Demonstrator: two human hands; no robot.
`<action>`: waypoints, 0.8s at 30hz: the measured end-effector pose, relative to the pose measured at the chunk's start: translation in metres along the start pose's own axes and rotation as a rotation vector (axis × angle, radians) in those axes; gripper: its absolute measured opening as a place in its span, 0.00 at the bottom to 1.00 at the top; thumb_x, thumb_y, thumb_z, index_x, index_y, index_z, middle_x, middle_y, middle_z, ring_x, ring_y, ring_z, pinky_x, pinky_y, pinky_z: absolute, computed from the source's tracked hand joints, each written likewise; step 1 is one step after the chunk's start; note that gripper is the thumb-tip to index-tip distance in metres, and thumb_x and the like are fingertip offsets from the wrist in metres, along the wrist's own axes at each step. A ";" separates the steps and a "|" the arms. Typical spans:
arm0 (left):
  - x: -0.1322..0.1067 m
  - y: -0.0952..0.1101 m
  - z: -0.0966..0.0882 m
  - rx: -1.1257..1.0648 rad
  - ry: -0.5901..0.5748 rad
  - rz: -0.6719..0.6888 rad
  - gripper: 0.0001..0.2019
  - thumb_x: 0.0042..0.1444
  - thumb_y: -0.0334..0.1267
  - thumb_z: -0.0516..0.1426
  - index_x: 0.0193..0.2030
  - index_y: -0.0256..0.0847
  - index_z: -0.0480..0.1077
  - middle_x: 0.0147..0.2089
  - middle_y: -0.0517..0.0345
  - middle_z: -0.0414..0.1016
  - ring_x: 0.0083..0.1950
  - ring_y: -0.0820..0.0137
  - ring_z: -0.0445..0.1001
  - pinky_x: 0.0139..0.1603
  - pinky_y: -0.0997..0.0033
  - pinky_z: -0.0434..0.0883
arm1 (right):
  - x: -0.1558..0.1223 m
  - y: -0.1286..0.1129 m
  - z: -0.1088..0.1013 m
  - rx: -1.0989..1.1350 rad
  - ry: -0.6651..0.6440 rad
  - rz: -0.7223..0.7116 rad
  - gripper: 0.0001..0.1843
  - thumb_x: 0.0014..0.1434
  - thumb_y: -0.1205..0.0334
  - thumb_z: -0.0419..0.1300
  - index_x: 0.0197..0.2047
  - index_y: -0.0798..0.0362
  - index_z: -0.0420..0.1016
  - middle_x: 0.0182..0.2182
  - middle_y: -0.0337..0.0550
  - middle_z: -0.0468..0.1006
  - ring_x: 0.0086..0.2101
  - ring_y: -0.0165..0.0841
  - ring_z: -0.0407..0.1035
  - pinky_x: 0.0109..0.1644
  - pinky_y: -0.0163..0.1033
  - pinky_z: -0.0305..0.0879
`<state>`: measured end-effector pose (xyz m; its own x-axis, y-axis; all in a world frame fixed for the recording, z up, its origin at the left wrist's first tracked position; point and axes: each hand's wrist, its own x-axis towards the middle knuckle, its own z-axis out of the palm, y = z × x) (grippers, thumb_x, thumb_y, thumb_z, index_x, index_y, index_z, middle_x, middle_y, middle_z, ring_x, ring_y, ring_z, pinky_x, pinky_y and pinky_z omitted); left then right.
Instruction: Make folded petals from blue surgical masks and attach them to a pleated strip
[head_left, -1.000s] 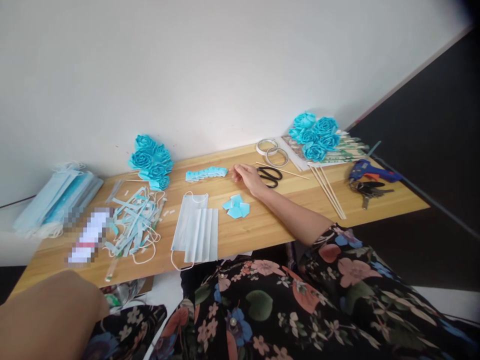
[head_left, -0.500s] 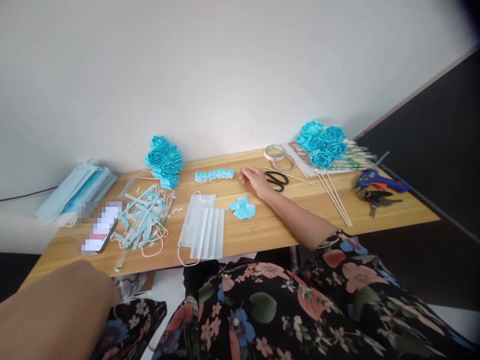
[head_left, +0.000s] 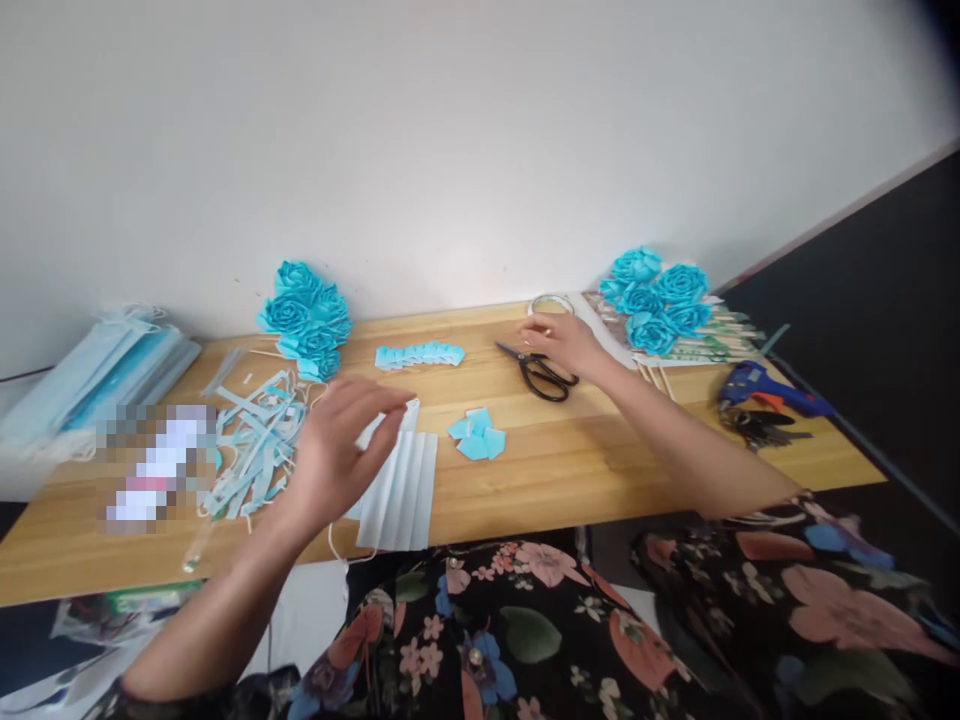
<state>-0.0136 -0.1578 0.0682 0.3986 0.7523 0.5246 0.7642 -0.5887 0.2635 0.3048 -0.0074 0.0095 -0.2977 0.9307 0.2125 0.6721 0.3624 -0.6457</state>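
My left hand (head_left: 341, 445) hovers over the face masks (head_left: 397, 490), thumb and fingers slightly apart, with nothing visible between them. At the back of the table my right hand (head_left: 559, 342) has its fingers curled together above black-handled scissors (head_left: 546, 380). What those fingers hold, if anything, I cannot make out; the thin stick seen there earlier is no longer visible. A light-blue folded petal piece (head_left: 478, 435) lies on the wood between my hands. Behind it rests a strip of overlapping blue folded pieces (head_left: 420, 355).
Blue fabric roses (head_left: 306, 315) stand at the back left, more roses (head_left: 660, 300) at the right beside wrapped sticks. A mask stack (head_left: 105, 375), cut strips (head_left: 259, 440) and a blurred phone (head_left: 157, 470) occupy the left. A blue glue gun (head_left: 772, 390) lies far right, a tape roll (head_left: 551, 303) behind.
My left hand has come up from the lower left to above the masks. My right hand has moved right, from near the blue strip to over the scissors. The view has shifted slightly.
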 end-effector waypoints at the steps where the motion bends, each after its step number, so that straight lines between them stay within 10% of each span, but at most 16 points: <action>1: 0.003 -0.007 0.012 0.017 -0.032 0.006 0.11 0.67 0.35 0.51 0.46 0.38 0.74 0.40 0.52 0.79 0.42 0.67 0.76 0.48 0.62 0.71 | -0.004 0.009 -0.006 -0.176 -0.020 0.007 0.12 0.62 0.59 0.57 0.41 0.53 0.81 0.38 0.47 0.83 0.38 0.39 0.74 0.39 0.39 0.62; 5: 0.019 -0.037 0.060 0.201 -0.272 -0.023 0.13 0.66 0.34 0.50 0.47 0.36 0.76 0.35 0.51 0.80 0.36 0.64 0.77 0.43 0.62 0.69 | -0.019 0.037 -0.014 -0.640 -0.095 -0.101 0.15 0.65 0.58 0.54 0.43 0.54 0.81 0.42 0.52 0.81 0.44 0.43 0.73 0.41 0.41 0.62; 12: 0.044 -0.052 0.103 0.357 -0.614 -0.176 0.20 0.66 0.33 0.47 0.62 0.36 0.67 0.42 0.47 0.80 0.42 0.58 0.79 0.48 0.55 0.68 | -0.016 0.044 -0.009 -0.773 -0.157 -0.056 0.12 0.64 0.55 0.58 0.38 0.52 0.79 0.40 0.49 0.81 0.40 0.42 0.73 0.32 0.40 0.57; 24: 0.034 -0.073 0.135 0.224 -0.376 -0.169 0.18 0.65 0.35 0.48 0.56 0.36 0.71 0.48 0.44 0.81 0.45 0.57 0.80 0.45 0.55 0.73 | -0.011 0.056 -0.018 -0.675 -0.227 -0.063 0.16 0.68 0.55 0.50 0.42 0.46 0.80 0.39 0.43 0.83 0.37 0.40 0.75 0.34 0.40 0.60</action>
<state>0.0123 -0.0489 -0.0422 0.3837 0.9114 0.1489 0.9084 -0.4015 0.1169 0.3580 0.0036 -0.0157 -0.4344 0.9003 0.0289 0.9000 0.4351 -0.0265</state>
